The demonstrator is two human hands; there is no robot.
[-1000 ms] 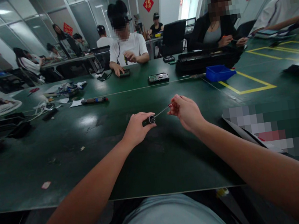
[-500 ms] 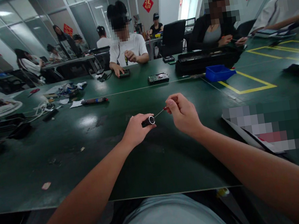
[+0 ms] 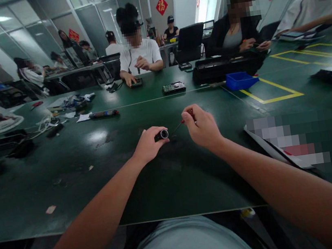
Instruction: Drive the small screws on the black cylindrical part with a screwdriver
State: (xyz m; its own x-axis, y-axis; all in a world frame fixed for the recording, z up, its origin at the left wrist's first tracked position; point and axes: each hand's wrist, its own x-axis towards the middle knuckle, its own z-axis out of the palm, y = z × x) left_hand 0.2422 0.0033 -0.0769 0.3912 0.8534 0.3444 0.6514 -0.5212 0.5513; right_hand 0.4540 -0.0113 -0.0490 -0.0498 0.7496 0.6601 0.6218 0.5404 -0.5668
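Observation:
Above the green table, my left hand is wrapped round a black cylinder whose open, silver-rimmed end faces right. My right hand grips the red handle of a thin screwdriver. Its shaft slants down and left. A small gap shows between the screwdriver's tip and the cylinder's rim. What lies inside the cylinder is too small to tell.
Beyond my hands lie a circuit board device, a blue bin, a long black casing and a dark pen-like tool. Cables and scraps clutter the left. A grey folder-like item lies right. A person works opposite.
The screwdriver's tip has come away from the cylinder's open end and points lower. The cylinder has shifted slightly left with my left hand.

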